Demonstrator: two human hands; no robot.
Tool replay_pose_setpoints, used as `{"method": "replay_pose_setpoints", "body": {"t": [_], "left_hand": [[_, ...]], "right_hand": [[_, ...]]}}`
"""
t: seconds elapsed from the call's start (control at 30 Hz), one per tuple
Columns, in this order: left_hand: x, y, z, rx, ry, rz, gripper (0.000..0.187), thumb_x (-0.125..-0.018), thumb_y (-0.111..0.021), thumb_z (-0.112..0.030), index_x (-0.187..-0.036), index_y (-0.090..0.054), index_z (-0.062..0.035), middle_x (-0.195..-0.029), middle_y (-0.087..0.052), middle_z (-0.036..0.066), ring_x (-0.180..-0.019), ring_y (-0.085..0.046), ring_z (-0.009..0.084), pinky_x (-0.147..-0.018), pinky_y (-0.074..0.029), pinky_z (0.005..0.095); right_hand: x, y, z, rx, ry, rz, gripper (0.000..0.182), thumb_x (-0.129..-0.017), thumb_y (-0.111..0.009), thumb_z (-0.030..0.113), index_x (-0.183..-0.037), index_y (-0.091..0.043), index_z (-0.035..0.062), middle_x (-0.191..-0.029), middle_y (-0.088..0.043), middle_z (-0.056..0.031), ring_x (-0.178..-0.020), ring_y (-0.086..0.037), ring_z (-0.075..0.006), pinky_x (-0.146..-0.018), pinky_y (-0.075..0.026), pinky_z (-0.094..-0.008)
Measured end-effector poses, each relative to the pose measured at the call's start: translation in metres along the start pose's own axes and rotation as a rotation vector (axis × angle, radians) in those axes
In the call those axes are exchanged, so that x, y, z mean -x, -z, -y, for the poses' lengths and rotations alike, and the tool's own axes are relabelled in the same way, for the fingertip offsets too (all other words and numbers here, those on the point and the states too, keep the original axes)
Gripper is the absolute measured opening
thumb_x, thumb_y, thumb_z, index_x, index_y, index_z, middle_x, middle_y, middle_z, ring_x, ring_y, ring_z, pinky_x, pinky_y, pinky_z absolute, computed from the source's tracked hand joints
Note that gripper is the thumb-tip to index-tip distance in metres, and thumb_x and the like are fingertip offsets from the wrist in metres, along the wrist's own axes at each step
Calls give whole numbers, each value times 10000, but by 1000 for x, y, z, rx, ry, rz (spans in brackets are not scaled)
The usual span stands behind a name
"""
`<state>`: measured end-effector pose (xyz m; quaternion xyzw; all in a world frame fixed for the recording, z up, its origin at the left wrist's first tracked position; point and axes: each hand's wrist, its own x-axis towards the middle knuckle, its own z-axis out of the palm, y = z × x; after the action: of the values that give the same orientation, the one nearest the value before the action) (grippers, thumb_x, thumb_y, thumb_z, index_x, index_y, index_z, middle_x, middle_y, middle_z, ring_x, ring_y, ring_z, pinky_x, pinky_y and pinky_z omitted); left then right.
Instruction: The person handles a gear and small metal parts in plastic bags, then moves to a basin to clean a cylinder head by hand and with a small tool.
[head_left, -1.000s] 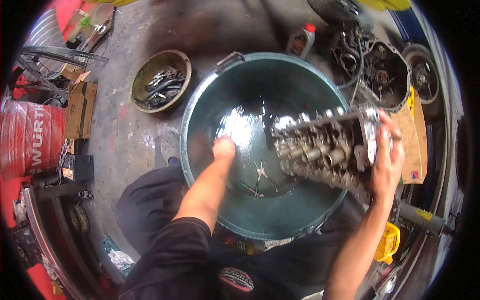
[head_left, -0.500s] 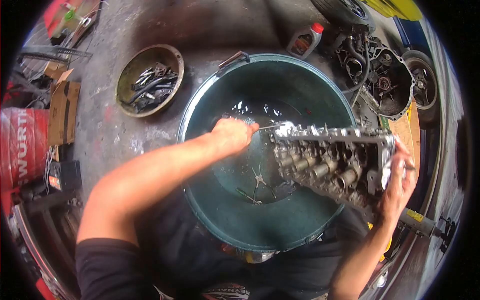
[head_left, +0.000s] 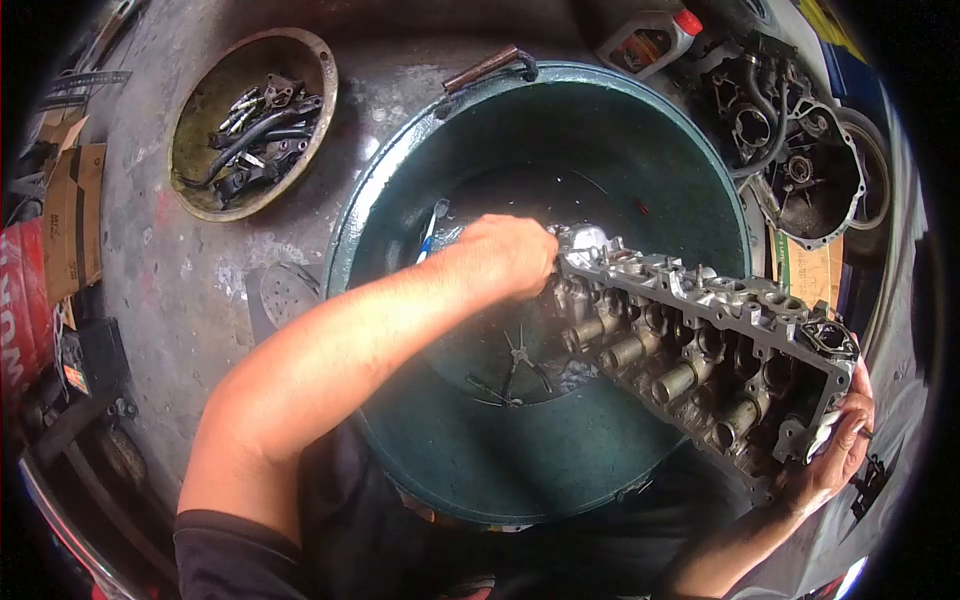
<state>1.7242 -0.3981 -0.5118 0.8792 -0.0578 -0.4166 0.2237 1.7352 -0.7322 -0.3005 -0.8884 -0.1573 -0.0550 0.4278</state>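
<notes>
A metal cylinder head (head_left: 690, 340) is tilted over a large green tub (head_left: 545, 455), with its row of tubular bores facing me. My right hand (head_left: 835, 450) is closed around its right end, thumb on the outer face. At its left end, my left hand (head_left: 505, 255) is closed in a fist against the metal. Whatever those fingers hold is hidden by the hand. Pliers (head_left: 518, 360) and a small green-handled tool (head_left: 485, 388) lie on the tub floor. A blue-and-white tool (head_left: 430, 232) shows behind my left forearm.
A round metal basin (head_left: 180, 185) of loose parts stands left of the tub. Behind sits a grey bottle (head_left: 645, 45) with a red cap. To the right are a gearbox housing (head_left: 815, 170) and a wheel. Cardboard boxes (head_left: 75, 220) and a red drum line the left.
My left hand has moved right onto the cylinder head's left end; the thin rod seen at its fingers is now hidden. The cylinder head sits further right and lower in view, and the camera has shifted.
</notes>
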Motion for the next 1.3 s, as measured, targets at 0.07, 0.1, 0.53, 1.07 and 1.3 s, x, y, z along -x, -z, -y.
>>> {"method": "replay_pose_setpoints", "body": {"t": [0.07, 0.1, 0.53, 1.07, 1.3], "left_hand": [[3, 17, -4, -66, -53, -4, 247, -797, -636, -130, -1021, -730, -87, -1047, -717, 81, -995, -686, 260, -797, -560, 396], [5, 20, -5, -97, -77, -7, 248, -789, -644, -126, -1019, -730, -88, -1047, -718, 72, -993, -686, 264, -797, -560, 395], [0, 10, 6, -234, -147, -135, 194, -816, -560, -156, -865, -733, -84, -913, -721, 109, -901, -695, 275, -761, -557, 400], [4, 0, -14, -153, -129, -142, 216, -817, -587, -156, -955, -748, -118, -978, -730, 84, -941, -702, 248, -777, -554, 383], [-2, 13, -26, -259, -121, -108, 211, -841, -617, -173, -1006, -742, -129, -1034, -724, 59, -980, -694, 214, -778, -557, 376]], "right_hand": [[3, 1, -3, -42, -8, 5, 334, -1051, -378, 303, -926, -519, 27, -1368, -491, -201, -1214, -480, -231, -1084, -324, -407], [4, 2, -5, -63, -12, 7, 337, -1051, -379, 301, -930, -527, 23, -1365, -492, -199, -1206, -481, -224, -1083, -322, -401], [2, -2, 0, 6, -63, -29, 336, -1047, -394, 298, -930, -523, 10, -1365, -499, -210, -1259, -454, -241, -1116, -274, -415], [0, -10, 5, 17, -17, -2, 300, -1023, -451, 272, -925, -533, 1, -1341, -525, -207, -1257, -468, -255, -1116, -279, -429], [-4, -23, 15, -4, -24, -20, 276, -1013, -477, 261, -927, -537, 5, -1323, -539, -188, -1220, -478, -229, -1102, -285, -408]]}}
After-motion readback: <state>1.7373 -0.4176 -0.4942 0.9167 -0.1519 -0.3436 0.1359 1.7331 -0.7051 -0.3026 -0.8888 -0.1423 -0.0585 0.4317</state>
